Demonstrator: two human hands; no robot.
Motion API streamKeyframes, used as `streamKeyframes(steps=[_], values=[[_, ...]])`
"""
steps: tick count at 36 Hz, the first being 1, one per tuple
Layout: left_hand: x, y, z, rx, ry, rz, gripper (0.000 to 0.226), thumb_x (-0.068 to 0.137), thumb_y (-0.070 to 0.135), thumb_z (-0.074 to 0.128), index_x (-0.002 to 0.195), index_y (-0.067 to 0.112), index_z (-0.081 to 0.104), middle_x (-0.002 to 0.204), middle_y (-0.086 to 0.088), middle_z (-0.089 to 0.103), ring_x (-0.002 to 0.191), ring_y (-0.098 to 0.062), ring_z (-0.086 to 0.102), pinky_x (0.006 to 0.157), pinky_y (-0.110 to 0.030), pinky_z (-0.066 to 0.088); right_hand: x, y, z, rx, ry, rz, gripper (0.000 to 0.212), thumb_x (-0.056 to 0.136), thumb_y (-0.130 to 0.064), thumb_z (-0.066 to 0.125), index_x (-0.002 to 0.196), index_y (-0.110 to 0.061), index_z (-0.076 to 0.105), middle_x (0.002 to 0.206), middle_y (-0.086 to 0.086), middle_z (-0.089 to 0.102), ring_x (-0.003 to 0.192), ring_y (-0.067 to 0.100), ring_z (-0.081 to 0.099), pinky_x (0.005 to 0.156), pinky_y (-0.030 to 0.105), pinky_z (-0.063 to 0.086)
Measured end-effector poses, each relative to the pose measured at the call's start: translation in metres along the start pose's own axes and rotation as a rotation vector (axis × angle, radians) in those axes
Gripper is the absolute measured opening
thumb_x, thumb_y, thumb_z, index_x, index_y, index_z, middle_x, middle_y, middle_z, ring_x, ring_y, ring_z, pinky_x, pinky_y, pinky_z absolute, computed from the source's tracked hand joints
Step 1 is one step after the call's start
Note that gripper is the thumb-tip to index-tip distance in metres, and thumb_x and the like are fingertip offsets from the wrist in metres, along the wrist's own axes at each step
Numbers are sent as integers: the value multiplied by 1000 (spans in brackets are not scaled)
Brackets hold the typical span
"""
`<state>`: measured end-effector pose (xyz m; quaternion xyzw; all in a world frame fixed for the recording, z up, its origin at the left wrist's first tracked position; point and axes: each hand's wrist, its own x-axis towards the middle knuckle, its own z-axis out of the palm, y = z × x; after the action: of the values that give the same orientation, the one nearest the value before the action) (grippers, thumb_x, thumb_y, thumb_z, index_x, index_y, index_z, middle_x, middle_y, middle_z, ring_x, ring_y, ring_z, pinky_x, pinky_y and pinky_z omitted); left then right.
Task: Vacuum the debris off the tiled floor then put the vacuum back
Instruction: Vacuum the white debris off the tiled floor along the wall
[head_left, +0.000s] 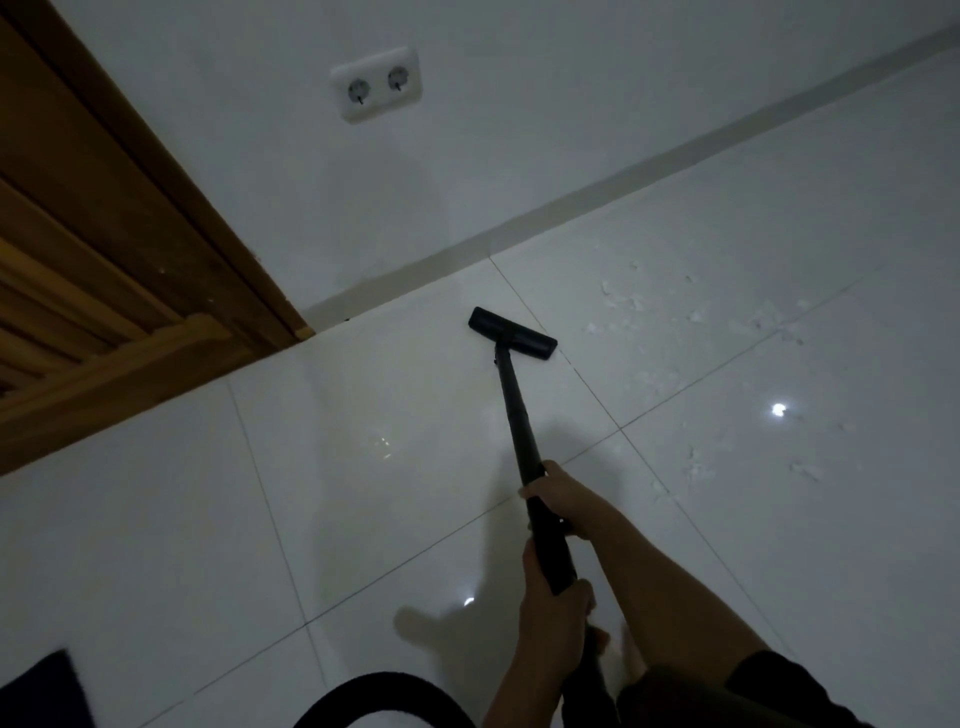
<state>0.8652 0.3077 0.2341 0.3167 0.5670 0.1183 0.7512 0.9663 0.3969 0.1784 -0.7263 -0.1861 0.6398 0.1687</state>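
Observation:
A black vacuum wand (514, 415) runs from my hands to its flat black floor head (511, 332), which rests on the white tiled floor (322, 519) close to the wall. My right hand (558, 493) grips the wand farther up the tube. My left hand (550, 587) grips its lower end, nearer my body. White scraps of debris (628, 299) lie scattered on the tiles to the right of the head, with more scraps (696, 465) nearer to me on the right. The black hose (384, 688) curves along the bottom edge.
A wooden door and frame (119, 260) fill the left side. The white wall carries a double socket (376, 83) above a grey skirting strip (623, 171). A dark mat (41, 691) lies at the bottom left. My bare foot (634, 660) stands beside the hose.

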Motion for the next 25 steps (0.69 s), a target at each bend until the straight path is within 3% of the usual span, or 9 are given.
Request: streamKeyframes(steps=[8, 25], values=[[-28, -18, -14, 26, -17, 3, 68, 84, -4, 44, 140, 28, 24, 71, -11, 46, 34, -13, 43, 40, -23, 40, -19, 21, 22, 6, 10, 0, 47, 90, -14, 55, 133, -11, 35, 123, 25, 51, 95, 34, 56, 93, 52, 51], [-61, -24, -9, 9, 14, 5, 58, 86, -2, 44, 134, 27, 29, 72, -13, 47, 34, -13, 45, 40, -23, 41, -39, 36, 35, -19, 16, 10, 52, 88, -13, 57, 134, -10, 34, 118, 21, 50, 107, 39, 55, 96, 53, 48]])
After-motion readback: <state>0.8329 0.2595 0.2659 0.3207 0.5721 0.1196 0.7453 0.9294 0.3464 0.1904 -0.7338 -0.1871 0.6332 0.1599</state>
